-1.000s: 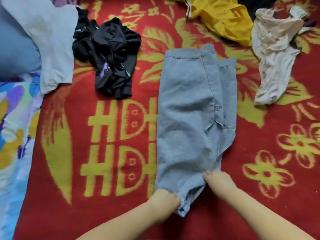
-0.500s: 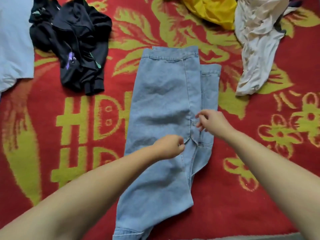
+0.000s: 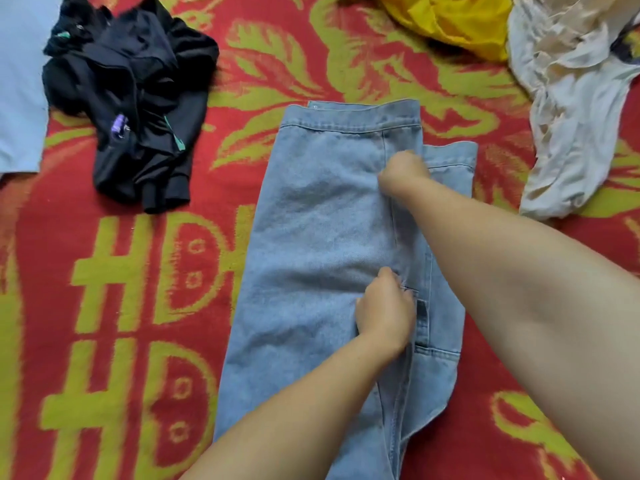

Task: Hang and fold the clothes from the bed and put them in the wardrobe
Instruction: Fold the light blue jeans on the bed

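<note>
Light blue jeans lie flat on the bed, folded lengthwise, waistband at the far end. My left hand pinches the folded edge near the middle of the jeans. Farther up, near the waistband, my right hand is closed on the same edge. Both forearms reach in from the bottom right.
The bed carries a red blanket with yellow patterns. A crumpled black garment lies at the upper left, a pale blue cloth at the left edge, a yellow garment and a cream garment at the upper right.
Both hands have travelled from the jeans' near hem up along the folded edge toward the waistband. The camera has come closer to the bed.
</note>
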`<state>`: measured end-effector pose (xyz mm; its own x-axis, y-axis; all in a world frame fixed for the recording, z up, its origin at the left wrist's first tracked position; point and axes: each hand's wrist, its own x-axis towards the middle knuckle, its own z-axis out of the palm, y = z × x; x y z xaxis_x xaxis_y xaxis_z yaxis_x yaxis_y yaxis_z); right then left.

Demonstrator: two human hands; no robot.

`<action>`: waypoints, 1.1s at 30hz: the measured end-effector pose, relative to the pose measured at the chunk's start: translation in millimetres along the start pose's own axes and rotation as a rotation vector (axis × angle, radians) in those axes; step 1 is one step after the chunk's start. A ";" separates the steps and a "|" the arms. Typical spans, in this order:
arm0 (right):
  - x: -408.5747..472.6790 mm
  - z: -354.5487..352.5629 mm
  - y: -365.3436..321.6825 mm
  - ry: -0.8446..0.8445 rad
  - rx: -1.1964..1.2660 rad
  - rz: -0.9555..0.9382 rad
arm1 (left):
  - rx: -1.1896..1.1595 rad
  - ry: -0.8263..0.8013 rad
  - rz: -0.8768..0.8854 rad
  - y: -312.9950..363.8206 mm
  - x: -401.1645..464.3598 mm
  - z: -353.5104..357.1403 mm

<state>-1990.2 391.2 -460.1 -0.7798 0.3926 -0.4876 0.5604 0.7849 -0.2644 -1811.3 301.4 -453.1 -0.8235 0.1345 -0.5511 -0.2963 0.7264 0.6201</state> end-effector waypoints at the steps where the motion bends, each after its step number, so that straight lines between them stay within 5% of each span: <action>1: 0.8 2.0 1.2 -0.005 0.000 -0.002 | -0.033 0.019 0.034 0.8 -5.8 -1.2; 5: -3.5 -1.9 6.2 0.004 0.100 -0.058 | -0.041 0.069 0.194 8.9 -29.0 -6.2; 12: -19.0 -63.6 42.5 0.147 1.005 -0.139 | 0.108 0.155 0.523 27.7 -56.5 -9.4; 14: -22.9 -59.2 73.4 0.222 0.896 -0.071 | 0.165 0.139 0.595 27.0 -57.9 7.5; 18: -22.7 -29.4 129.2 0.282 0.458 0.073 | 0.193 -0.189 0.432 14.8 -46.7 36.0; 22: -15.0 -27.4 121.8 0.198 0.487 0.075 | 0.195 -0.227 0.495 9.6 -43.3 39.7; 25: -13.9 -32.0 110.5 0.373 0.500 -0.003 | 0.192 -0.184 0.615 14.5 -47.0 41.0; 29: -29.7 -26.5 112.3 0.297 0.188 0.038 | 0.035 -0.418 0.546 17.6 -48.5 35.7; 31: -49.0 -18.4 105.1 0.380 -0.004 -0.150 | 0.016 -0.334 0.646 13.4 -53.6 24.8; 33: -77.6 0.4 97.4 0.427 -0.105 -0.482 | 0.043 -0.076 0.747 -3.9 -55.1 5.2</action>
<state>-1875.1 437.0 -448.4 -0.9913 0.1240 0.0448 0.1069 0.9548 -0.2773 -1762.3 294.6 -428.0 -0.7617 0.6473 -0.0301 0.3487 0.4486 0.8229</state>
